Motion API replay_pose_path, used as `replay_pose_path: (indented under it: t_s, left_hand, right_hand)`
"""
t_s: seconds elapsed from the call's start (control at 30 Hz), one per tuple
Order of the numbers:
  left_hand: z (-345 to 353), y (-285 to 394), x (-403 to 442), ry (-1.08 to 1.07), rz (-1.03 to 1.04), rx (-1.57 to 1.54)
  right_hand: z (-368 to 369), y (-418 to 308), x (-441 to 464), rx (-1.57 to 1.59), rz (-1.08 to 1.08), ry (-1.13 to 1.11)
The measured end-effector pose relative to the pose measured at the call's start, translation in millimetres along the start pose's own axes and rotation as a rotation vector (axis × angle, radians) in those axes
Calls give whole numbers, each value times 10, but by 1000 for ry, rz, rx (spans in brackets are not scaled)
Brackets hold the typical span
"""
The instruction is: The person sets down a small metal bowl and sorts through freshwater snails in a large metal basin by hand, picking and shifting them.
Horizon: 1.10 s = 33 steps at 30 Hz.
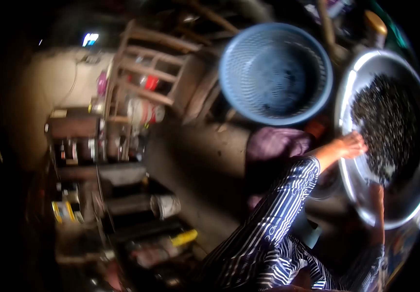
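Note:
A wide, shiny metal basin (349, 182) on the right holds a heap of small dark, elongated pieces (390, 121); their exact kind is too blurred to make out. My left hand (352, 145), below a striped sleeve, reaches over the basin's near rim to the edge of the heap. Its fingers are curled together, and whatever they may hold is hidden. Farther down the basin, my right hand (379, 187) meets the lower end of the heap, its fingers lost in blur and shadow.
A blue perforated plastic basket (228, 92) stands left of the basin, with some dark bits inside. Purple cloth (273, 144) lies below it. Wooden slatted furniture (149, 63), a pale bucket (166, 206) and shelves (76, 131) with assorted containers fill the left side.

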<state>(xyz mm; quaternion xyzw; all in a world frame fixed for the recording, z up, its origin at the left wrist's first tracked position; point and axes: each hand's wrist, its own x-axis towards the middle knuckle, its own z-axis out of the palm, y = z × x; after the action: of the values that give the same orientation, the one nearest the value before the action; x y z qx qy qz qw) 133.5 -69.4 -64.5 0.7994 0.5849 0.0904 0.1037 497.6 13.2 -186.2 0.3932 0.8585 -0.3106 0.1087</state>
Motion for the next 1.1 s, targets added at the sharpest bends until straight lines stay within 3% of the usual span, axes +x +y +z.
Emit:
replay_pose_path:
  t_s: [0.03,0.1,0.17,0.23,0.33,0.4,0.43,0.5,0.6,0.63,0.67,0.7,0.73,0.77,0.9,1.0,1.1]
  left_hand:
    - [-306,-17,48,105,22,-148]
    - [-1112,-292,7,325,53,-25]
    - [-2035,-568,-410,405,41,325]
    - [-2979,-698,-1117,442,-312,487]
    - [-3825,-847,-3127,823,-1000,596]
    - [-4328,-583,-4902,953,-1637,579]
    - [-4508,-208,-5484,937,-2181,331]
    - [-4530,488,-6554,817,-2411,396]
    - [-4467,1392,-7482,375,-2535,599]
    - [-4425,1524,-7549,1385,-2504,372]
    - [-4468,1604,-7585,1378,-2692,422]
    - [-4440,1622,-7819,1554,-2711,349]
    - [-4376,1667,-7800,1732,-2388,189]
    - [-4324,1384,-7820,1707,-2197,30]
    - [-4119,-225,-7119,1450,-1815,-336]
    - [-3906,-1344,-5709,1226,-1553,-499]
    - [-3706,-1525,-3755,879,-1206,-576]
  right_hand:
    - [-187,-269,-2,22,25,-8]
    - [-732,-1122,42,46,-43,-35]
    - [-1067,-1458,483,59,-210,-27]
    - [-1176,-1522,613,76,-307,4]
    - [-1205,-1739,778,97,-391,21]
    - [-1226,-1996,797,89,-440,30]
    - [-1181,-2026,834,91,-446,26]
    - [-1147,-2113,859,94,-455,33]
    - [-1077,-2174,912,90,-459,45]
    - [-1041,-2173,934,95,-461,50]
    - [-1017,-2192,987,95,-467,53]
    - [-976,-2168,1045,98,-473,64]
    - [-924,-2069,1055,108,-466,85]
    - [-888,-2006,931,102,-438,121]
    - [-705,-1426,535,-58,-287,287]
    - [-558,-574,342,-207,-141,366]
    - [-105,381,515,-303,-202,437]
